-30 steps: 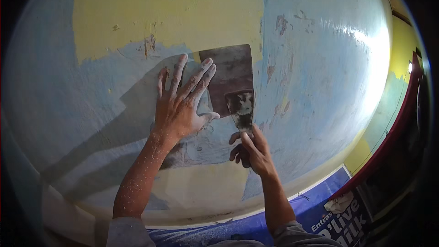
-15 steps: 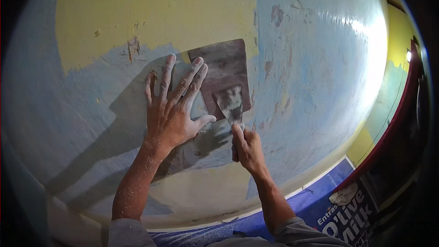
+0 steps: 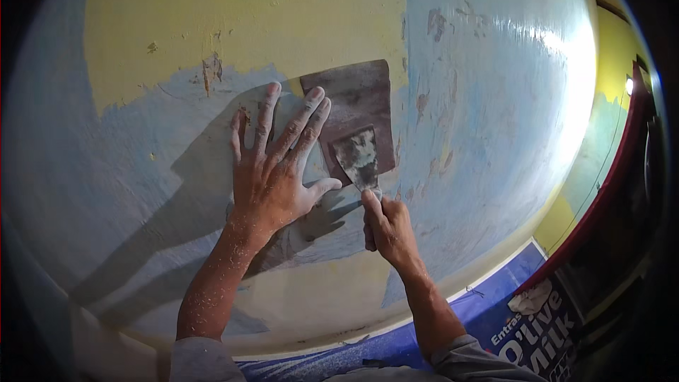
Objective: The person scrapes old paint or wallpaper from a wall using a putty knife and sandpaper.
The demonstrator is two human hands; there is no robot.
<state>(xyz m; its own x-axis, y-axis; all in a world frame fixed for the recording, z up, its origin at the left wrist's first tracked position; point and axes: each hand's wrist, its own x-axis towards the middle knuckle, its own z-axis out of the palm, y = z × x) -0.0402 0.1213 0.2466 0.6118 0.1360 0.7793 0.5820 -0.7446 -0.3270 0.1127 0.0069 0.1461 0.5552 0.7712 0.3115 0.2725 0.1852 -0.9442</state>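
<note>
A dusty brown rectangular sheet, looking like sandpaper (image 3: pixel 350 92), lies against the patchy painted wall (image 3: pixel 177 10). My left hand (image 3: pixel 276 163) is spread flat at its left side, with fingertips and thumb on or beside the sheet's left edge. White dust coats those fingers, and pale flecks dot the forearm. In my right hand (image 3: pixel 390 230), closed round its handle, is a putty knife (image 3: pixel 359 155) with a worn, paint-smeared blade. The blade lies over the sheet's lower part, pointing up. My fist hides most of the handle.
Flaking spots (image 3: pixel 212 71) and scraped marks dot the yellow and pale blue wall. A blue printed banner (image 3: pixel 488 290) runs along the bottom and lower right. At the far right are a dark red edge (image 3: pixel 594 205) and a small bright lamp (image 3: pixel 629 85).
The whole view has shifted slightly, so wall, sheet and hands appear a little further right. Against the sheet, the putty knife's blade has moved slightly up and left. My left hand keeps its pose.
</note>
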